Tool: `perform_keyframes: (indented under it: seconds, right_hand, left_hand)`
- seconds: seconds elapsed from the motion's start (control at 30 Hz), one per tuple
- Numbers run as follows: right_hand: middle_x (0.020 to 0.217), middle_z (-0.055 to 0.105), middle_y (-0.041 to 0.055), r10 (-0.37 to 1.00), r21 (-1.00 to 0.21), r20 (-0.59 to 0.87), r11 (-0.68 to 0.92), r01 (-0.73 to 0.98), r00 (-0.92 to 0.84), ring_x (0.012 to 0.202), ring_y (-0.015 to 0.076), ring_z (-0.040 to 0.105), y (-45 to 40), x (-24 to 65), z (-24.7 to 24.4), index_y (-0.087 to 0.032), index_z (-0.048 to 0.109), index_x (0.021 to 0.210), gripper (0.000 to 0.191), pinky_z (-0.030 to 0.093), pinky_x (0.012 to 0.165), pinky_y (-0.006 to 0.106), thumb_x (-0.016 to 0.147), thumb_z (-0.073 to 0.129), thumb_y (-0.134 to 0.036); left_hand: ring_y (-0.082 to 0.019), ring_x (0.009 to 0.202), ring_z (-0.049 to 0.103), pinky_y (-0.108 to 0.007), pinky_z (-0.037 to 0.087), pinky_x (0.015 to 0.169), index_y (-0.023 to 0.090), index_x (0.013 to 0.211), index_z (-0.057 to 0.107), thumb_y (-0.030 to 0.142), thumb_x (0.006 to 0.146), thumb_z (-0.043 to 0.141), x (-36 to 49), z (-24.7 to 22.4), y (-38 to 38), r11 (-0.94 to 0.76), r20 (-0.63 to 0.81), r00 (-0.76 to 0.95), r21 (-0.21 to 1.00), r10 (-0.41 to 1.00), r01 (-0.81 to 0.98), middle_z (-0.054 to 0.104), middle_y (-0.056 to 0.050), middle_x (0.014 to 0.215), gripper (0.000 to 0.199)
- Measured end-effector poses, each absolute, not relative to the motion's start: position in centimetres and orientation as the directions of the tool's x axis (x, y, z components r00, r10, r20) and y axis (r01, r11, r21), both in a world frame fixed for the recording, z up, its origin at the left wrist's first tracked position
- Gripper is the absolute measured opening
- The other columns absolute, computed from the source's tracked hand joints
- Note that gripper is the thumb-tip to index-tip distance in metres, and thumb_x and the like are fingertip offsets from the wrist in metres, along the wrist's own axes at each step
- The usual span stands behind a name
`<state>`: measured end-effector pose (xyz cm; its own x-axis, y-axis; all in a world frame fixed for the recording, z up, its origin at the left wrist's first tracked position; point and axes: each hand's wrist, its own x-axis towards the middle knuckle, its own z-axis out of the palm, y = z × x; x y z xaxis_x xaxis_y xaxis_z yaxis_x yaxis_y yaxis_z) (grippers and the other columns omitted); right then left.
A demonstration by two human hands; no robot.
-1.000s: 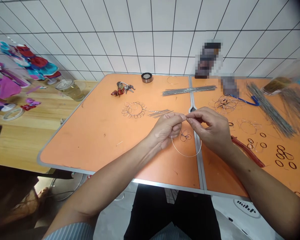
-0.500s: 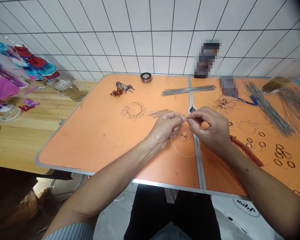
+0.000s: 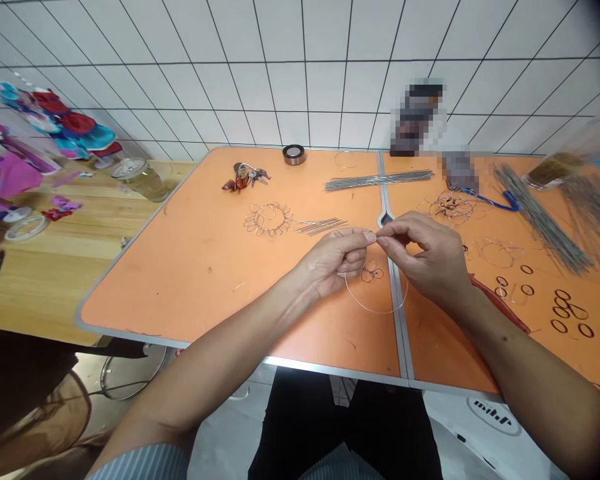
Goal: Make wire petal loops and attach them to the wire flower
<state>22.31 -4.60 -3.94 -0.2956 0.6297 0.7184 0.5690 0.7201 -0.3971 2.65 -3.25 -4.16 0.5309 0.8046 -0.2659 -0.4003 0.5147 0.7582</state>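
Observation:
My left hand (image 3: 343, 257) and my right hand (image 3: 425, 257) meet above the table's metal seam, thumb and forefinger pinched on each side. Between them they hold a thin wire (image 3: 373, 311), whose loop hangs below the fingers in a wide curve. The wire's ends are hidden in the fingertips. Just under my left hand lies a small looped wire piece (image 3: 372, 271). Left of my hands rest a wire ring with petal-like loops (image 3: 269, 219) and a bunch of short straight wires (image 3: 323, 227).
A long wire bundle (image 3: 380, 180), a tape roll (image 3: 294, 155) and keys (image 3: 250, 175) lie toward the wall. To the right are dark rings (image 3: 560, 311), red-handled pliers (image 3: 503, 303), tangled wire (image 3: 450, 208) and a thick wire bundle (image 3: 545, 220). A jar (image 3: 140, 179) stands left on a wooden surface.
Both hands stay pinched together in nearly the same place. The right end of the hanging wire loop has swung slightly rightward, widening the curve.

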Motion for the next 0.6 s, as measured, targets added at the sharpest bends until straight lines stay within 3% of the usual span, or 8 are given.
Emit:
perform_keyframes:
  seconds: [0.27,0.43,0.6]
  right_hand:
    - [0.083,0.072,0.0023,0.780,-0.631,0.593,0.605,0.485,-0.201,0.071,0.0109,0.061,-4.59,22.19,-3.93,-0.020,0.074,0.087,0.008,0.050,0.064,0.024,0.094,0.072,-0.016]
    - [0.074,0.068,0.0007,0.917,-0.860,0.398,0.385,0.335,-0.032,0.065,0.0106,0.061,-4.30,22.01,-4.19,-0.019,0.073,0.089,0.006,0.050,0.059,0.023,0.092,0.075,-0.024]
    - [0.072,0.068,0.0003,0.934,-0.895,0.356,0.343,0.284,-0.006,0.062,0.0096,0.061,-4.26,21.92,-3.88,-0.018,0.072,0.089,0.008,0.050,0.058,0.022,0.089,0.078,-0.025]
  left_hand:
    - [-0.002,0.041,0.024,-0.018,0.014,0.043,0.018,0.079,0.060,0.026,0.092,0.081,2.81,-4.17,-3.48,0.483,-0.229,0.536,0.780,0.812,-0.397,0.038,0.011,0.052,0.027]
    - [-0.004,0.043,0.028,-0.019,0.019,0.046,0.016,0.090,0.073,0.032,0.098,0.074,2.93,-4.22,-3.67,0.378,-0.189,0.446,0.842,0.875,-0.385,0.048,0.007,0.055,0.018]
    - [-0.005,0.047,0.031,-0.022,0.019,0.049,0.016,0.088,0.076,0.033,0.097,0.076,3.00,-3.86,-3.96,0.269,-0.140,0.373,0.908,0.917,-0.320,0.047,0.006,0.056,0.019]
